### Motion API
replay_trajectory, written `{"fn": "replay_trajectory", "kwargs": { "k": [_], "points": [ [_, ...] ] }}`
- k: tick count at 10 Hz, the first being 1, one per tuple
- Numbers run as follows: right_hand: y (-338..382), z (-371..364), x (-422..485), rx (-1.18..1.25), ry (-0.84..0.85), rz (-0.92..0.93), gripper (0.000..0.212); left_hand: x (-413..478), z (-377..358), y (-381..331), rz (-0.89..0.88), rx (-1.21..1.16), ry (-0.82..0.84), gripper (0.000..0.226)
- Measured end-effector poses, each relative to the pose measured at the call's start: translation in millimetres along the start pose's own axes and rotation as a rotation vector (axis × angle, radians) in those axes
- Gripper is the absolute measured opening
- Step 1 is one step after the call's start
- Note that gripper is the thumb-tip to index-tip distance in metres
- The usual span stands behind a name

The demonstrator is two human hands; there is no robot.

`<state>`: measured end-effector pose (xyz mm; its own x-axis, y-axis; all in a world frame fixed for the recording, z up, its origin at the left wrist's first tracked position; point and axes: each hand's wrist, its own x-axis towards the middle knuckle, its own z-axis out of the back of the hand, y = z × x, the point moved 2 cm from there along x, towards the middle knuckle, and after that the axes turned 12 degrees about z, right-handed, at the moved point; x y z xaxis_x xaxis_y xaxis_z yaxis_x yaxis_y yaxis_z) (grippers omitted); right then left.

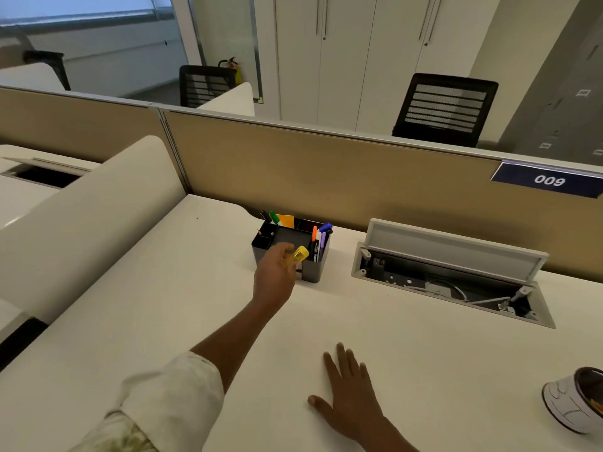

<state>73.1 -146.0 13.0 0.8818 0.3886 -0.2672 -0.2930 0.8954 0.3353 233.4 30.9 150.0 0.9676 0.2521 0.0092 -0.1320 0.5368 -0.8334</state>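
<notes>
A dark grey organizer (312,273) stands on the desk (391,334) at 12 o'clock from the person. Its tall compartment at 3 o'clock holds upright markers (318,240), orange, purple, blue and black. The rear compartment at 11 o'clock holds a green marker (274,217) and an orange pad (286,220).

The left hand (275,272) grips a yellow marker (299,255) just in front of the organizer, over its near wall. The marker's long axis runs from 8 to 2 o'clock, with the capped end pointing to 2 o'clock at the upright markers.

The right hand (350,396) lies flat on the desk, fingers spread. An open cable tray (456,285) with a white cable sits at 2 o'clock.
</notes>
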Motion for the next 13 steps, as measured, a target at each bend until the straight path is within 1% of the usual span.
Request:
{"fn": "replay_trajectory", "kwargs": {
  "k": [1, 2, 3, 4, 5, 7, 8, 10, 11, 13],
  "points": [
    [3.6, -1.2, 0.8, -0.124, -0.066, 0.019, 0.113, 24.4, -1.3, 5.0, -0.025, 0.093, -0.029, 0.038],
    [8.4, 0.3, 0.3, -0.152, -0.149, 0.030, 0.117, 52.1, -6.8, 13.8, -0.076, 0.245, -0.079, 0.040],
    [7.5, -1.0, 0.3, -0.130, -0.188, 0.077, 0.120, 65.0, -13.6, 19.5, -0.124, 0.345, -0.100, 0.040],
    [6.5, -3.5, 1.7, -0.183, -0.235, 0.091, 0.124, 76.8, -25.4, 25.8, -0.180, 0.431, -0.093, 0.044],
    [6.8, -4.5, 3.1, -0.192, -0.226, 0.088, 0.123, 83.1, -32.9, 28.1, -0.187, 0.439, -0.079, 0.046],
    [6.4, -5.0, 6.2, -0.191, -0.238, 0.073, 0.128, 93.6, -45.9, 33.2, -0.181, 0.432, -0.067, 0.045],
    [9.1, -2.5, 7.6, -0.175, -0.236, 0.079, 0.129, 97.9, -51.1, 34.6, -0.172, 0.417, -0.036, 0.044],
    [9.2, 0.5, 8.4, -0.155, -0.227, 0.064, 0.124, 104.9, -56.6, 37.0, -0.161, 0.414, -0.022, 0.046],
    [10.5, -0.8, 6.8, -0.170, -0.249, 0.078, 0.124, 103.4, -52.5, 35.8, -0.172, 0.419, -0.018, 0.047],
    [5.5, -6.5, 6.5, -0.235, -0.296, 0.085, 0.126, 86.7, -43.8, 44.0, -0.206, 0.394, -0.120, 0.047]
  ]
}}
